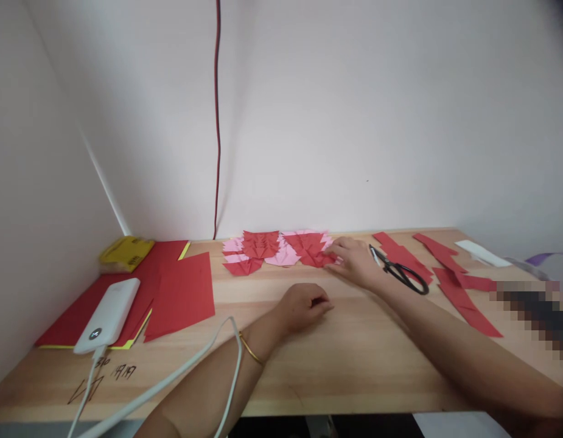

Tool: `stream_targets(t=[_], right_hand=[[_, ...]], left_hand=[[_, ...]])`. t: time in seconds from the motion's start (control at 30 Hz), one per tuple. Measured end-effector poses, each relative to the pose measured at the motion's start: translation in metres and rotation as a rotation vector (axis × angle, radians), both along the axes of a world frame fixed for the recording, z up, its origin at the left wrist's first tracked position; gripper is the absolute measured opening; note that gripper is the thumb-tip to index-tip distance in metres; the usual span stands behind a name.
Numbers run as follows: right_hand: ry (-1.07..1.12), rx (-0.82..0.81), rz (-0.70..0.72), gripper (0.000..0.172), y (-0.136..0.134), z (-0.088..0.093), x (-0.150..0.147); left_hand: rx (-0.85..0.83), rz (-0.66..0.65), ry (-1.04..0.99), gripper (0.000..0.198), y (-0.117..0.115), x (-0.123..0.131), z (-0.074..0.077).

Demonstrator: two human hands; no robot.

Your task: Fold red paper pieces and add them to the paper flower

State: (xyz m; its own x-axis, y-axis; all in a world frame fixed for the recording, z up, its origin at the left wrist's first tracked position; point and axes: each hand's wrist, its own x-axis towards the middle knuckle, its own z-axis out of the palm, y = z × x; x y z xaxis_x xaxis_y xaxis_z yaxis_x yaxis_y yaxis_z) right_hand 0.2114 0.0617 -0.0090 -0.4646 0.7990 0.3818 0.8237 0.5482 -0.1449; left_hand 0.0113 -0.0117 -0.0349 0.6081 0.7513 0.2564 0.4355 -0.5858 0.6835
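Observation:
At the back of the table, folded red and pink paper pieces [260,244] lie in overlapping groups. My right hand [354,261] reaches to the right end of this row, with thumb and fingers around the edge of a folded red paper piece [314,246]. In front of the row, my left hand [306,307] rests near the table surface. Its fingers are curled in and meet the thumb, and nothing shows between them. Just right of my right hand lie black-handled scissors [404,277], blades pointing toward the wall.
Red paper strips [466,301] and a white paper strip [482,252] lie at the right. To the left are red sheets [183,298], a yellow packet [126,254] and a white power bank [108,313]. Its white cable [171,371] crosses my left forearm. A wall [331,121] stands behind.

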Motion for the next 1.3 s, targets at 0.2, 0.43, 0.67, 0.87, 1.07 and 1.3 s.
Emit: stream_targets(t=[0.2,0.43,0.67,0.87,1.07,1.3], right_hand=[[-0.009,-0.076,-0.014,0.025,0.007,-0.011,-0.01],[-0.132,-0.19,0.064,0.02,0.029,0.004,-0.019],[-0.15,-0.304,0.142,0.016,0.045,0.024,-0.024],[-0.114,-0.298,0.181,0.015,0.049,0.026,-0.026],[-0.079,-0.372,0.156,0.015,0.064,0.024,-0.027],[-0.123,-0.36,0.119,0.018,0.068,0.022,-0.037]], left_hand=[[-0.013,0.0,-0.002,0.022,0.0,0.0,0.004],[-0.038,0.026,0.002,0.02,-0.001,0.001,0.004],[0.124,0.281,-0.131,0.012,0.01,-0.006,-0.001],[0.216,0.441,-0.096,0.015,0.02,-0.011,-0.013],[0.184,0.442,-0.058,0.018,0.019,-0.01,-0.016],[0.17,0.418,-0.027,0.017,0.019,-0.01,-0.014]])
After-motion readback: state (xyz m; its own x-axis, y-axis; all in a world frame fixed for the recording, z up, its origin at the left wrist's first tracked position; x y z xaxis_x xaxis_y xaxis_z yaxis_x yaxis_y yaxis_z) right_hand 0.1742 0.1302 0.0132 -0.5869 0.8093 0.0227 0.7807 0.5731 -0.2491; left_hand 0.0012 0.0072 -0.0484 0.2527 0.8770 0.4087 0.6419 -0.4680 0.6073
